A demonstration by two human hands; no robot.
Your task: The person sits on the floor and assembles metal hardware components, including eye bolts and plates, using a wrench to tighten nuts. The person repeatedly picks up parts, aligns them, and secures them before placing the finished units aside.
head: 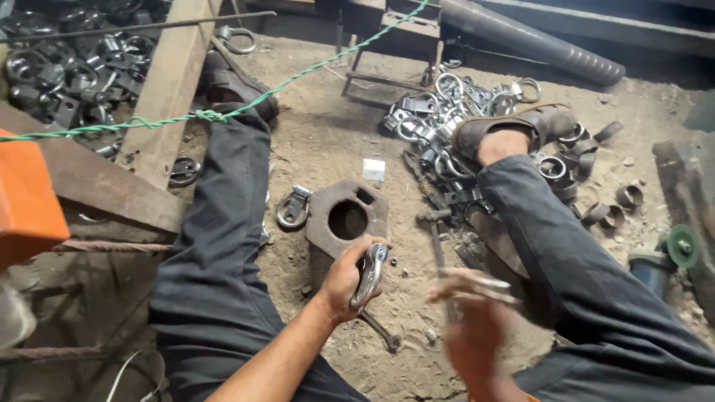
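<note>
At far left, an orange block (26, 197) and a rough timber beam (167, 85) lie by dark metal rings (63, 71). On the sandy dirt floor (320, 138) sits a rusty hexagonal iron block (346, 219) with a round hole. The left hand (344, 279) grips a shiny steel clamp (370, 274) just near it. The right hand (477, 327) is blurred; its grip cannot be told. Far right: a heap of gleaming clamps (447, 112).

Shiny metal clamp piece (370, 274) — curved, elongated, held upright just in front of rusty block with round hole (347, 219). Second small metal piece (488, 286) — blurred, shape unclear.
</note>
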